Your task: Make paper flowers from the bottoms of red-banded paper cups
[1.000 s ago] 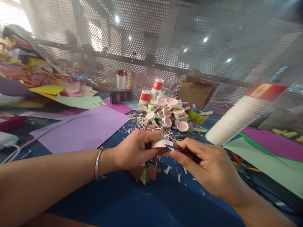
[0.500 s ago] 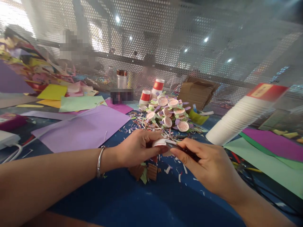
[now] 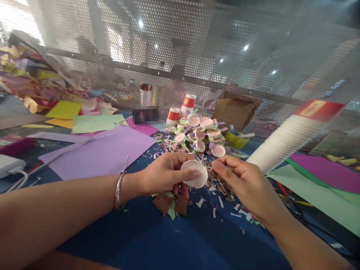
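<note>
My left hand (image 3: 163, 173) pinches a small white paper-cup bottom (image 3: 195, 174), its round underside turned up toward me. A silver bangle (image 3: 119, 189) sits on that wrist. My right hand (image 3: 242, 183) is just right of the cup piece with its fingers curled closed; whatever it holds is hidden. Brown corrugated scraps (image 3: 171, 204) and paper trimmings lie on the blue table (image 3: 157, 240) under both hands. Behind them is a heap of finished cup-and-paper flowers (image 3: 204, 135).
A tilted stack of white paper cups (image 3: 292, 135) lies at right. A purple sheet (image 3: 104, 152) lies at left, green and purple sheets (image 3: 323, 187) at right. Two red-banded cups (image 3: 181, 108), a jar (image 3: 145, 94), cardboard (image 3: 234, 108) and a perforated screen (image 3: 197, 48) stand behind. White cable (image 3: 17, 180) at far left.
My left hand has tipped the cup piece so its round bottom faces up. My right hand has drawn slightly away from it and the dark tool seen earlier is out of sight.
</note>
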Available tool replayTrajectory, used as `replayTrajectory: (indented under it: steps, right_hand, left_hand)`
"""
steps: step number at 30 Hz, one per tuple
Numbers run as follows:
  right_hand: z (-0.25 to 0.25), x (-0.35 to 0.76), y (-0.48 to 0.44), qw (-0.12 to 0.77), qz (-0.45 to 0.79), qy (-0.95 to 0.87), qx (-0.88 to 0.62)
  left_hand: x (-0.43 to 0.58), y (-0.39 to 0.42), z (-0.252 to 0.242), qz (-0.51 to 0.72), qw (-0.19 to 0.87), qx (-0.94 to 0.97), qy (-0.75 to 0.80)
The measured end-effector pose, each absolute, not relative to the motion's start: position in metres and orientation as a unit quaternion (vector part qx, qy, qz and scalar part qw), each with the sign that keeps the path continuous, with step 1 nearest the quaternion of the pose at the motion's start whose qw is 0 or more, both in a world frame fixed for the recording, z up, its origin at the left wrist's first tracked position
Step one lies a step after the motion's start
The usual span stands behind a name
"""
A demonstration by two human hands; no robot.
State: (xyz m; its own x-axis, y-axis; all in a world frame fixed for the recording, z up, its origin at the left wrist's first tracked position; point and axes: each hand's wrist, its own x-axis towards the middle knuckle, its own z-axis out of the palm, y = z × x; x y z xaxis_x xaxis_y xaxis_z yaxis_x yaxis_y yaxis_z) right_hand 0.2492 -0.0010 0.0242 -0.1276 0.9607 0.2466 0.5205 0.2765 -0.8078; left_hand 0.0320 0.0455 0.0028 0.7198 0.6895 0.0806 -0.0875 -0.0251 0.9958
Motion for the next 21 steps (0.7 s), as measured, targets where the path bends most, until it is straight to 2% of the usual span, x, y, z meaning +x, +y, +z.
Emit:
replayTrajectory:
  steps: [3, 6, 13, 21]
  right_hand:
    - [0.020, 0.249, 0.000, 0.393, 0.357, -0.666, -0.524]
    - [0.020, 0.247, -0.001, 0.391, 0.383, -0.666, -0.507]
    - [0.027, 0.241, -0.008, 0.326, 0.293, -0.739, -0.511]
    - [0.028, 0.241, -0.014, 0.303, 0.232, -0.771, -0.510]
  left_hand:
    - [0.032, 0.045, 0.003, 0.296, 0.665, 0.641, 0.244]
    - [0.031, 0.045, 0.002, 0.297, 0.653, 0.652, 0.244]
    - [0.031, 0.044, 0.001, 0.331, 0.593, 0.706, 0.202]
    - [0.028, 0.039, 0.007, 0.357, 0.395, 0.818, 0.217]
